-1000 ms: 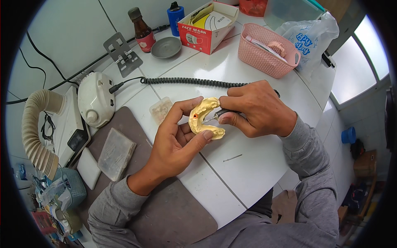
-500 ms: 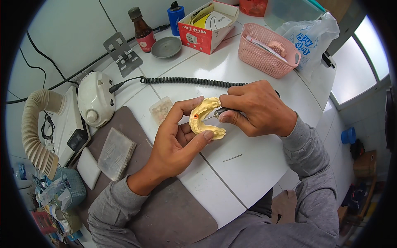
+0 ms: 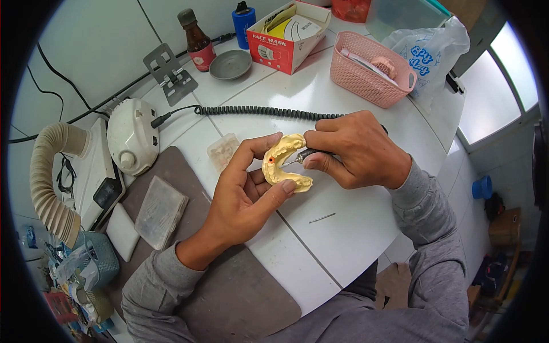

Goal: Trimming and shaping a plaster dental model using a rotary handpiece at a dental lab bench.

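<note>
A pale yellow horseshoe-shaped dental cast (image 3: pixel 275 171) is gripped by my left hand (image 3: pixel 243 200), thumb on its near end and fingers around its outer side. One spot on the cast is orange-red with a dark centre. My right hand (image 3: pixel 357 151) is closed around a dark rotary handpiece (image 3: pixel 311 154), its thin metal bit pointing left into the curve of the cast. Whether the bit touches the cast I cannot tell. On the white tiled table (image 3: pixel 366 228) below lies a loose thin metal bur (image 3: pixel 322 218).
A coiled black cord (image 3: pixel 263 112) runs from the white control unit (image 3: pixel 132 137) toward my right hand. At left are a ribbed hose (image 3: pixel 43 171), a brown mat (image 3: pixel 240 291) and a clear flat box (image 3: pixel 162 211). Farther back stand a brown bottle (image 3: pixel 197 43), mask box (image 3: pixel 289 40) and pink basket (image 3: pixel 366 77).
</note>
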`<state>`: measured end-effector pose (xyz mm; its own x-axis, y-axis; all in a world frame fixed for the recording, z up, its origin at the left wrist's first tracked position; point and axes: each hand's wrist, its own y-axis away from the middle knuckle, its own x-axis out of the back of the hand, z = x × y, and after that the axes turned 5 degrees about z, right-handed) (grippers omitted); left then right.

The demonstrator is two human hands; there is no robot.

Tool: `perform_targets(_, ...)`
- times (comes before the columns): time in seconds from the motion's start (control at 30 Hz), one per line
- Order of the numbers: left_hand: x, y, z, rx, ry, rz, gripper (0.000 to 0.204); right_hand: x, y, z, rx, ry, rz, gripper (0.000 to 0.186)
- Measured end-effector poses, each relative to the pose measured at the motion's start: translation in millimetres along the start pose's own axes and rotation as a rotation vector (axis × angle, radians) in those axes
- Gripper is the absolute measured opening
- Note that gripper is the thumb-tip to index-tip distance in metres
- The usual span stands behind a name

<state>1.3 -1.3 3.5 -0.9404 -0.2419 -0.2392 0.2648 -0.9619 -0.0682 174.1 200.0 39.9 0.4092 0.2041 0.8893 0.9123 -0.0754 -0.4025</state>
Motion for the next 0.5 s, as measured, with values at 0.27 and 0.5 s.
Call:
perform_targets(0.27, -0.2, -0.1, -0.5, 0.005, -0.004, 0.003, 0.063, -0.5, 0.6, 0.7, -0.002, -0.002, -0.006, 0.032)
perform_targets(0.5, -0.1, -0.7, -1.1, -0.005, -0.015, 0.004, 0.063, -0.2, 0.5, 1.2, -0.005, -0.004, -0.016, 0.032)
